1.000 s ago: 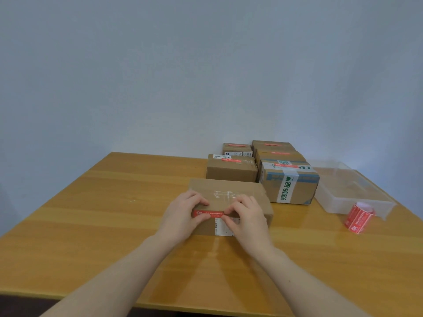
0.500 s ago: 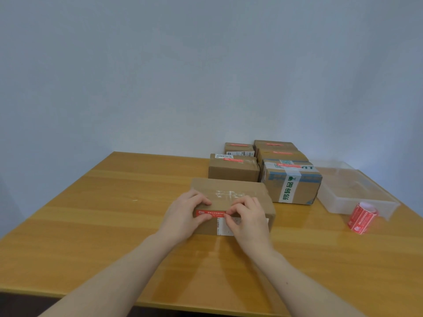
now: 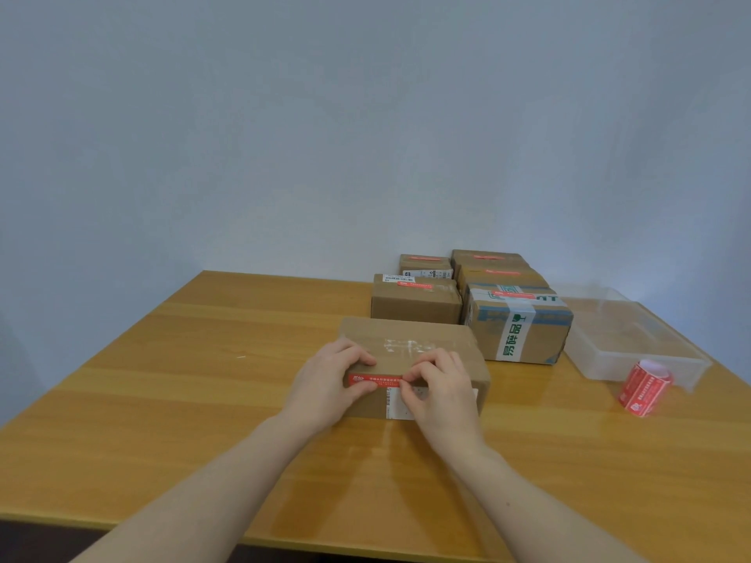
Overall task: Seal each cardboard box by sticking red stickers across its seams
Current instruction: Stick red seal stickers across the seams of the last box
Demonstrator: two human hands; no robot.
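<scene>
Left of centre, the left hand [image 3: 325, 386] sits on the near box [image 3: 410, 351], fingers curled over its front top edge, thumb pressing the left end of the red sticker [image 3: 376, 379]. The sticker lies along that front edge at mid-frame, flat where it shows. Just right of it, the right hand [image 3: 441, 390] has fingertips pinched at the sticker's right end — its grip looks closed on that end, though whether it is pinching or only pressing is hard to tell. I'd call the sticker thin, limp and tacky: best held by its ends and smoothed outward so it doesn't crease. The box looks light and stiff enough to take the pressure. A white label [image 3: 396, 404] shows on the front face below the hands. Behind, right of centre, a cluster of boxes [image 3: 416, 306] already carries red stickers; none crowds the hands. Further right, a clear tub [image 3: 650, 361], and at the lower right edge of the table [image 3: 162, 400] — the sticker roll [image 3: 644, 390], well apart.
</scene>
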